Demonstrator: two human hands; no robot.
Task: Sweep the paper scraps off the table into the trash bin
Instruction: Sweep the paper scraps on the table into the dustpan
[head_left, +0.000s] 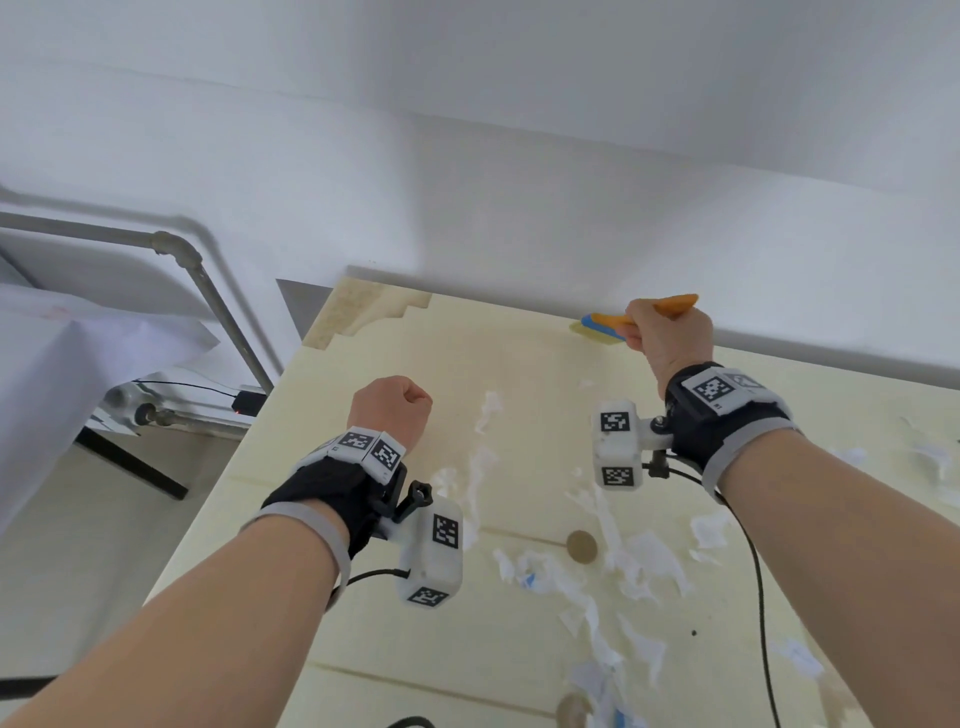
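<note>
— What are you working on?
— Your pale yellow counter (395, 597) butts against a white wall (467, 156), a grey pipe (208, 280) off beyond your left hand.
— And the paper scraps (587, 582)?
— Torn, white, crinkled, strewn below and between your wrists.
— Your hands?
— Right hand (667, 335) raised, grip clenched round an orange-handled brush (613, 321) at the wall edge. Left hand (390, 408) fisted, holding nothing visible.
</note>
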